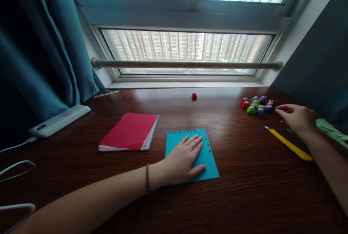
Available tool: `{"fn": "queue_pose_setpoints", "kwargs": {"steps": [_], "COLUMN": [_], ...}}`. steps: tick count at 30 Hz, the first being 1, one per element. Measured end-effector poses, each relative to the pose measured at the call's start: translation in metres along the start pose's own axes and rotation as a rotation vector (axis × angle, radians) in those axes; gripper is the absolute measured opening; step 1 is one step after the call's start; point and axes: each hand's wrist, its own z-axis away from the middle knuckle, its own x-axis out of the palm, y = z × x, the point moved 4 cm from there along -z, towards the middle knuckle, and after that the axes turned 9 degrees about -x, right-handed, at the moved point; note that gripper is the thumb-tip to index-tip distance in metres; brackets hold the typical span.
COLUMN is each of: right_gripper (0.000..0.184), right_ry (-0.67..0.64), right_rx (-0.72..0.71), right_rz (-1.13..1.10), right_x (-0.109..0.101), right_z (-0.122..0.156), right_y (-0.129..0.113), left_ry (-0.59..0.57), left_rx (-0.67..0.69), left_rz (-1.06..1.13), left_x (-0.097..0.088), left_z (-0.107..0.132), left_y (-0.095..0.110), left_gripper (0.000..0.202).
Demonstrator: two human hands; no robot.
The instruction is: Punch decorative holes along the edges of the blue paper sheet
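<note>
Left hand (185, 157) spread flat over the hole-dotted blue sheet (208, 170), seemingly pinning it to the worktop (244, 201) so it can't slide! Now the right hand (299, 119), thumb and fingertips close together beside the clustered punches (255, 103), grouped perhaps for easy reach; can't tell whether anything's pinched. Yellow knife (290, 144) nearby, red-topped paper stack (125, 130) off left.

Hands (185, 157): two
Blue sheet (208, 158): one
Paper stack (125, 132): one
Knife (289, 144): one
Lone toy (194, 96): one
Clustered toys (256, 103): several, overlapping
</note>
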Motion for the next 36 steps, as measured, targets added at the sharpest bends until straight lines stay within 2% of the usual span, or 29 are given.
{"fn": "queue_pose_setpoints", "kwargs": {"steps": [2,4,7,10,14,16,18,22,25,27,30,31,33,34,36], "right_gripper": [0.019,0.018,0.021,0.022,0.042,0.048,0.043,0.026,0.020,0.023,0.052,0.057,0.048,0.039,0.031], "right_ry": [-0.039,-0.109,-0.289,-0.340,-0.365,-0.381,-0.398,-0.421,-0.395,-0.374,-0.381,-0.399,-0.431,-0.438,-0.458], "right_rx": [-0.034,-0.089,-0.242,-0.308,-0.398,-0.418,-0.408,-0.355,-0.333,-0.329,-0.318,-0.316,-0.318,-0.281,-0.186], "right_rz": [-0.151,-0.185,-0.298,-0.341,-0.344,-0.336,-0.328,-0.357,-0.452,-0.551,-0.720,-0.772,-0.877,-1.008,-1.137], "right_x": [0.009,0.025,0.062,0.099,0.145,0.162,0.176,0.186,0.174,0.157,0.121,0.107,0.078,0.065,0.043], "right_z": [0.001,0.000,-0.006,-0.017,-0.028,-0.030,-0.033,-0.041,-0.040,-0.029,0.004,0.018,0.047,0.061,0.084], "right_y": [-0.037,-0.076,-0.137,-0.194,-0.265,-0.292,-0.310,-0.323,-0.319,-0.311,-0.292,-0.284,-0.266,-0.257,-0.239], "left_ry": [0.017,0.029,0.047,0.068,0.087,0.092,0.094,0.092,0.094,0.097,0.114,0.120,0.128,0.128,0.125], "left_rx": [0.013,0.025,0.029,0.025,0.027,0.030,0.028,0.007,-0.009,-0.019,-0.031,-0.031,-0.031,-0.032,-0.038], "left_rz": [0.019,0.039,0.060,0.075,0.096,0.102,0.101,0.086,0.074,0.067,0.052,0.047,0.037,0.031,0.022], "left_x": [0.000,0.000,0.000,-0.001,0.001,0.002,0.003,0.002,0.001,0.000,-0.001,-0.001,-0.002,-0.002,-0.001], "left_z": [0.001,0.001,0.002,0.002,0.002,0.002,0.001,0.001,0.001,0.001,0.000,0.000,0.000,0.000,0.000], "left_y": [0.000,0.000,-0.001,-0.002,-0.003,-0.004,-0.006,-0.007,-0.006,-0.006,-0.004,-0.004,-0.004,-0.003,-0.003], "left_gripper": [0.077,0.082,0.084,0.084,0.086,0.086,0.086,0.086,0.085,0.085,0.081,0.080,0.078,0.077,0.076]}}
